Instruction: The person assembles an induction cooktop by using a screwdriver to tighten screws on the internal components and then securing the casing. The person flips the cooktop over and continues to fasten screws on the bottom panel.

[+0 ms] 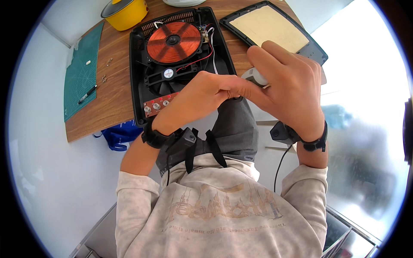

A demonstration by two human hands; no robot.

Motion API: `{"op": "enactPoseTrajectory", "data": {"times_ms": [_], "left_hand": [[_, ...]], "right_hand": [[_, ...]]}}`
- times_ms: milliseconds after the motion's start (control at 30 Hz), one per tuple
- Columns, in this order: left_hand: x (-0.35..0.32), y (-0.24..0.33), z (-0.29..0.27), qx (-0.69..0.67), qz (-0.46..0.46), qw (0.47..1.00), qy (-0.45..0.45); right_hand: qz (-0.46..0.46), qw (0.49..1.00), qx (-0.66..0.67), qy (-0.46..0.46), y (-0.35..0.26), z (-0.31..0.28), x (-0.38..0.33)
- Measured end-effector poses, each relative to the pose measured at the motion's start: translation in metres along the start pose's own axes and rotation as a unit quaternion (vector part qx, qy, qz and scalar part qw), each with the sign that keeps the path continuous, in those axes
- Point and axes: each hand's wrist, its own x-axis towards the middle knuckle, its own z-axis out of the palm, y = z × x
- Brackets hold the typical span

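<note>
An opened induction cooker base (134,81), a black plastic housing, lies on the table in front of me. Inside it are a round copper coil (174,41), a black fan with a pale round label (168,73) and a red circuit board (150,107). My left hand (206,96) reaches over the housing's near right corner, its fingertips pinched together against my right thumb; anything between them is hidden. My right hand (290,81) curls round a rounded white and grey object (254,77), mostly covered by the fingers. Its kind does not show.
The detached cooker top (271,26) lies at the back right, its pale inner side up. A yellow pot (124,15) stands back left. On the left are a green cutting mat (81,73), a pen (87,94) and several small screws (104,78). A blue bag (120,135) hangs below.
</note>
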Motion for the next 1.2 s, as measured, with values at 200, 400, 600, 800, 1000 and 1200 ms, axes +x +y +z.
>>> {"op": "enactPoseTrajectory", "data": {"times_ms": [200,400,600,800,1000,1200], "left_hand": [[-0.004,-0.014,0.004,-0.044,0.003,0.999,0.019],[-0.002,-0.014,0.002,-0.005,-0.016,1.000,0.002],[-0.003,-0.016,0.005,-0.030,0.015,0.999,0.005],[-0.004,-0.026,0.011,0.044,0.024,0.999,0.010],[0.002,-0.009,0.005,0.038,-0.024,0.999,0.012],[-0.027,-0.013,-0.012,0.268,-0.002,0.961,0.062]], "right_hand": [[0.042,0.972,0.232,-0.008,-0.007,-0.008,0.003],[0.045,0.972,0.229,-0.036,-0.002,-0.013,0.000],[0.031,0.988,0.147,-0.023,-0.001,-0.009,0.007],[0.032,0.990,0.139,0.005,0.003,0.007,0.002],[0.098,0.985,0.140,0.036,0.006,-0.010,-0.001],[0.203,0.957,0.168,0.118,0.015,-0.023,-0.029]]}}
